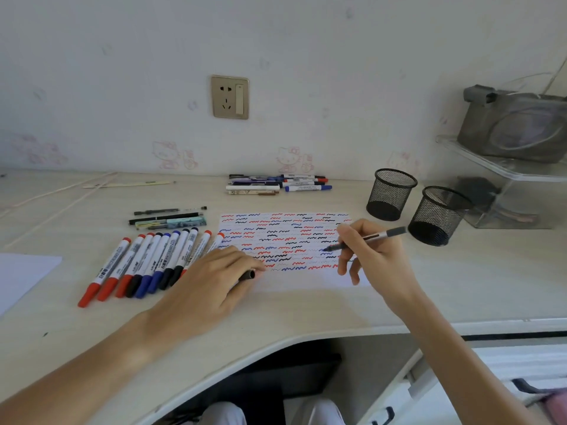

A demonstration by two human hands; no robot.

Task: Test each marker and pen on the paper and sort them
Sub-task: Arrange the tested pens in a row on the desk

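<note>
Fingers of right hand (369, 250) pinching pen (365, 239) on paper (306, 277), left hand (211, 271) gripping cap (247, 276)

Not much you can actually read here. The row of markers (144, 265) lying left of the paper has black print along the white barrels, and on a couple of them it looks like "WHITEBOARD" in caps, but the rest of the print there is too small and blurry to make out. The marker pile at the back of the desk (277, 184) has dark label lines too, totally unreadable. The paper (285, 240) only carries red, blue and black squiggles, no letters or numbers. The wall socket (229, 97) has no readable marking.
</note>
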